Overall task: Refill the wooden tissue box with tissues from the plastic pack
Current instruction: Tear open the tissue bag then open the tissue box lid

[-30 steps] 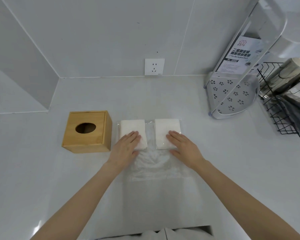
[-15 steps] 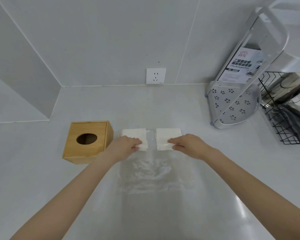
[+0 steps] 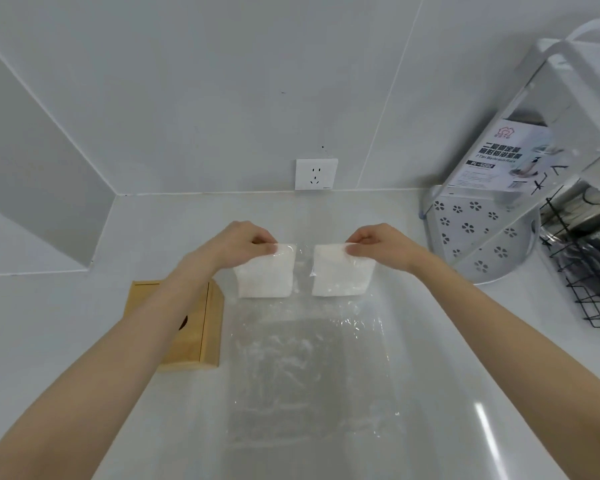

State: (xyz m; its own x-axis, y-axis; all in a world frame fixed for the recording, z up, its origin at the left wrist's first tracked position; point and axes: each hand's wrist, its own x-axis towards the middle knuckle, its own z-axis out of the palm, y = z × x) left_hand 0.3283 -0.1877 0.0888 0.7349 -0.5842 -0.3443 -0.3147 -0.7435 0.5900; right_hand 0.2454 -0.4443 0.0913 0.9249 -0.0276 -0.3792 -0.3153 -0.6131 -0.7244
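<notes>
Tissues (image 3: 264, 274) in the plastic pack (image 3: 309, 358) are pinched by the left hand (image 3: 238, 245) and right hand (image 3: 383, 245), lifted apart; opening seems next, before the wooden box (image 3: 191, 327).

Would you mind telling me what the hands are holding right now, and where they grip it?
Both hold the plastic pack by its top edge: left hand and right hand each pinch an upper corner.

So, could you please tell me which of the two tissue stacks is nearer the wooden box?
The left stack, pinched by the left hand, beside the wooden box.
</notes>
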